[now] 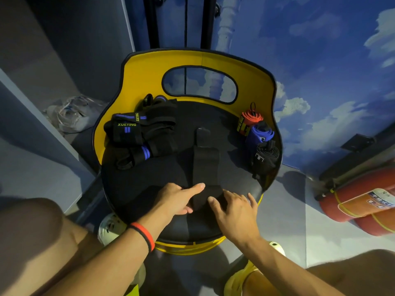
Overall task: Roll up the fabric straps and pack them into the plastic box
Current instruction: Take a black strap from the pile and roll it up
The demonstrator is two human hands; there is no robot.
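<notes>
Indoors, beside a cloud-painted wall [320, 60], the black chair seat [147, 189] carries 3 rolled straps [259, 133], 1 loose pile [136, 135] and 1 flat black strap [205, 163]; my left hand [177, 199] and right hand [235, 210] press its near end, fingers spread.

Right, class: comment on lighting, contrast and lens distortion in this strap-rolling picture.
Head view, lighting: dim and bluish. Head view, contrast: the black strap nearly merges with the black seat, though the left hand and right hand stand out. Head view, distortion: the wide-angle lens tilts the wall edge and stretches the corners.
</notes>
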